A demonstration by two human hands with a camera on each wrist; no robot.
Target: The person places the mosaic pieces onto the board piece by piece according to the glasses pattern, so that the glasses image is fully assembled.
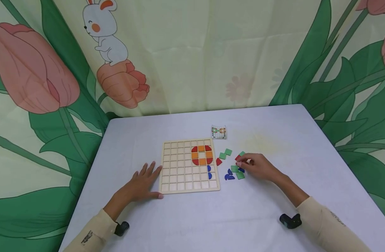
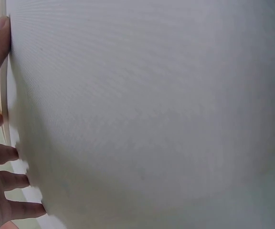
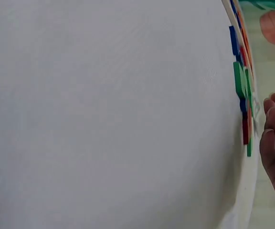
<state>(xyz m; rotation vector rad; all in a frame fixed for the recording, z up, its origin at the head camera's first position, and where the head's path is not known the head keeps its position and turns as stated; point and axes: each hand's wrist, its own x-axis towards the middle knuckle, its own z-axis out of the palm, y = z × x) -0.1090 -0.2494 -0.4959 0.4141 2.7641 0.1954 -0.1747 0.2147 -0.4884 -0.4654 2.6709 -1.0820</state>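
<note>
A wooden grid board (image 1: 176, 168) lies on the table. Red corner tiles and orange squares (image 1: 201, 148) form a ring on its right side, with two blue half-round tiles (image 1: 209, 168) below. My left hand (image 1: 140, 185) rests spread beside the board; fingertips and thumb touch or nearly touch its left edge. Over the loose tiles right of the board is my right hand (image 1: 258, 166), fingers bent, and I see no tile between them. Beneath and around it lie green square tiles (image 1: 240, 175), a red tile (image 1: 219, 161) and blue half-round tiles (image 1: 230, 177), some partly hidden.
A small pattern card (image 1: 219, 132) lies behind the board's back right corner. White cloth (image 1: 192, 217) covers the table. A printed curtain (image 1: 195, 70) hangs behind the far edge. Dark camera mounts (image 1: 290, 221) sit at both wrists.
</note>
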